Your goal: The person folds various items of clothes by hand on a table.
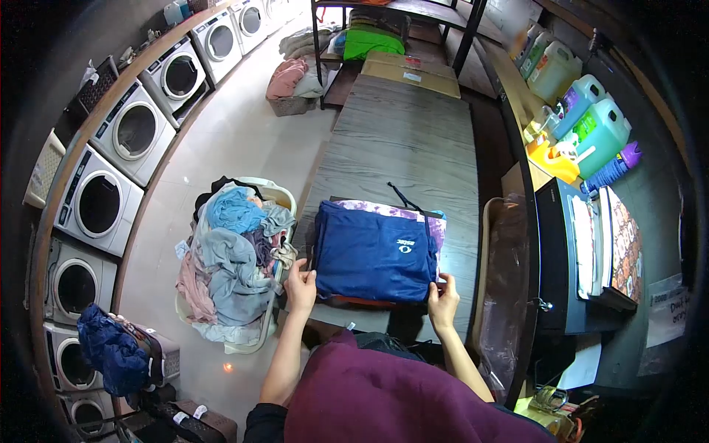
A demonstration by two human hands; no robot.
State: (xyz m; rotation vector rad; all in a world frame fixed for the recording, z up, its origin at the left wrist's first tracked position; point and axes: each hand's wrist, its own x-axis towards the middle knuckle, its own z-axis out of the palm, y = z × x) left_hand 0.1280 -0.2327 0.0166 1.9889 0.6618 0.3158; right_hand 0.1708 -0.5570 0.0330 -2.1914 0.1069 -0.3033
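A folded navy garment (373,251) with a small white logo lies on top of a stack on the grey wood-grain table (406,140). Under it, a purple-and-white patterned cloth (441,230) shows along the back and right edges, and a dark drawstring (399,194) trails off the back. Beside the stack's front left corner is my left hand (299,289), thumb and fingers apart, holding nothing. My right hand (443,301) is at the front right corner, its thumb close to or touching the navy garment, fingers apart. The palms are partly turned from view.
To the left on the floor stands a white laundry basket (286,193) heaped with clothes. Front-loading washers (100,203) line the left wall. A cardboard box (410,74) sits at the table's far end. Detergent jugs (602,136) stand on the right shelf, above a black printer-like machine (554,244).
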